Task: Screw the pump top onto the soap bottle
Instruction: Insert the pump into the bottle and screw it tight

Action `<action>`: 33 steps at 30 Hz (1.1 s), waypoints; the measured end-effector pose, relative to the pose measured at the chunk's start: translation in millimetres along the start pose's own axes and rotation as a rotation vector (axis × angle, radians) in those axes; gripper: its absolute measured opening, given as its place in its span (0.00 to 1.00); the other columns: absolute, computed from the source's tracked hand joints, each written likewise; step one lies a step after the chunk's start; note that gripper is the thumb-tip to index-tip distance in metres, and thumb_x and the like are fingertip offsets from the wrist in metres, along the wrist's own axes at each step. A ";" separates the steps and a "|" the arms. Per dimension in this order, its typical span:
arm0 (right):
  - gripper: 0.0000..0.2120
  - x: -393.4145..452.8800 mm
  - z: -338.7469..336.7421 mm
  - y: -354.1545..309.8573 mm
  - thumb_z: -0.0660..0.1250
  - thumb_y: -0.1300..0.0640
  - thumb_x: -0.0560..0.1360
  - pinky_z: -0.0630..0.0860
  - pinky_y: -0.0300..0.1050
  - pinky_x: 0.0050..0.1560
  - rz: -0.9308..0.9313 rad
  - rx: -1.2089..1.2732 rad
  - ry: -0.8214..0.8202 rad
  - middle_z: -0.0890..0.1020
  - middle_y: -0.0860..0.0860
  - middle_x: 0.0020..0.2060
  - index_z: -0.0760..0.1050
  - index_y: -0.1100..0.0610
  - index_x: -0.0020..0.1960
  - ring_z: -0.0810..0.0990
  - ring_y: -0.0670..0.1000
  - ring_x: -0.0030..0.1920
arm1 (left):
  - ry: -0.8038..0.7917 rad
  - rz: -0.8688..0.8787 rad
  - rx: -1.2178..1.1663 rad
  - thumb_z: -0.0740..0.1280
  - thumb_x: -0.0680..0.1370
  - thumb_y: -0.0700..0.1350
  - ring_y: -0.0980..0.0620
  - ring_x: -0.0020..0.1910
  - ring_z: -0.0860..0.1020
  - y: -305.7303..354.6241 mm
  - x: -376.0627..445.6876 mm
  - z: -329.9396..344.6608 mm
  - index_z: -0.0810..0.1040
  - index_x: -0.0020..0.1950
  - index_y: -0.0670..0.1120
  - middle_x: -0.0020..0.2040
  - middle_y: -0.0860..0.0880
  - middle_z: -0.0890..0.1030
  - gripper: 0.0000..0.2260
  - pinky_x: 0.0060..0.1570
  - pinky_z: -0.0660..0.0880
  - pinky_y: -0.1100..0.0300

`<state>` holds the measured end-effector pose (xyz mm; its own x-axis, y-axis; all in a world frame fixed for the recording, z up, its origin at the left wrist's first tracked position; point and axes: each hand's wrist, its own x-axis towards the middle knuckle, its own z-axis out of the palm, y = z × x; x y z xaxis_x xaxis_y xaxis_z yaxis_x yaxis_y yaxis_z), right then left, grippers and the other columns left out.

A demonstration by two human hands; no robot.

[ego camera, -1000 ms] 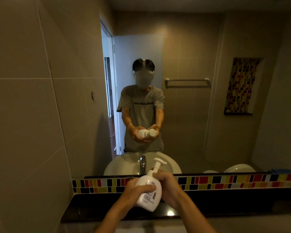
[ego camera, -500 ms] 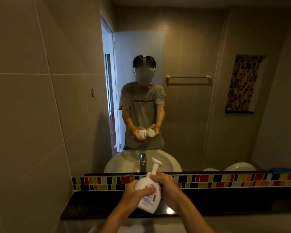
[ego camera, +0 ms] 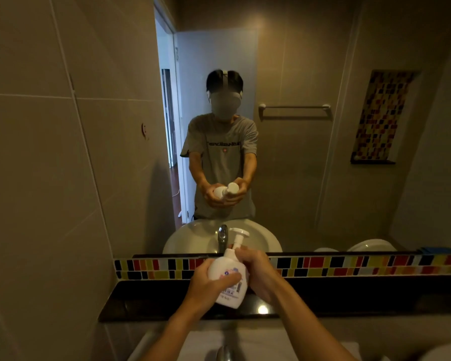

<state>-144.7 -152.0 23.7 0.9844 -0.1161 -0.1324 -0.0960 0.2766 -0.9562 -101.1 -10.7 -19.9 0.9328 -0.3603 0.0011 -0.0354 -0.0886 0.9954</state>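
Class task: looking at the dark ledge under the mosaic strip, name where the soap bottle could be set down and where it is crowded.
Bare dark ledge runs left of the left hand, up to the tiled wall, and right of the right hand below the mosaic strip. The middle is crowded: both hands grip the soap bottle.

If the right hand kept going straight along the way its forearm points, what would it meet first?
The right hand points up-left and already wraps the bottle at the neck below the pump top, so the bottle itself. Beyond it probably the mosaic strip under the mirror, though depth is unclear.
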 end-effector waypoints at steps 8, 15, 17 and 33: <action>0.14 3.8 8.1 -7.8 0.66 0.53 0.79 0.81 0.58 0.58 -0.028 -0.196 0.083 0.85 0.62 0.52 0.79 0.61 0.59 0.85 0.61 0.53 | 0.114 0.034 -0.046 0.79 0.65 0.52 0.52 0.38 0.85 -1.7 0.4 10.7 0.76 0.52 0.53 0.45 0.50 0.83 0.20 0.28 0.78 0.71; 0.09 5.9 -4.0 -7.4 0.67 0.58 0.76 0.80 0.52 0.51 0.004 -0.071 -0.041 0.84 0.57 0.43 0.80 0.61 0.54 0.83 0.54 0.43 | -0.124 -0.042 -0.095 0.79 0.65 0.50 0.47 0.42 0.87 -2.3 2.7 -1.3 0.79 0.54 0.45 0.44 0.43 0.87 0.22 0.36 0.82 0.61; 0.07 5.8 -4.3 -5.8 0.66 0.59 0.78 0.80 0.54 0.54 0.000 -0.107 -0.003 0.84 0.56 0.42 0.80 0.60 0.52 0.84 0.54 0.44 | -0.086 -0.024 -0.022 0.78 0.67 0.48 0.50 0.42 0.87 -6.4 3.7 0.9 0.78 0.55 0.46 0.46 0.44 0.86 0.20 0.35 0.81 0.64; 0.12 1.9 7.7 -3.9 0.67 0.56 0.78 0.80 0.47 0.48 -0.042 -0.288 0.118 0.83 0.59 0.53 0.78 0.61 0.58 0.83 0.57 0.53 | 0.150 0.140 0.252 0.79 0.64 0.56 0.59 0.44 0.80 -20.0 4.7 8.6 0.69 0.52 0.61 0.49 0.59 0.78 0.24 0.29 0.73 0.74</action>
<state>-141.3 -146.0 29.2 0.9661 -0.2363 -0.1043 -0.1099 -0.0109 -0.9939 -99.0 -18.6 -40.6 0.9543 -0.2462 0.1694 -0.2377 -0.2819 0.9295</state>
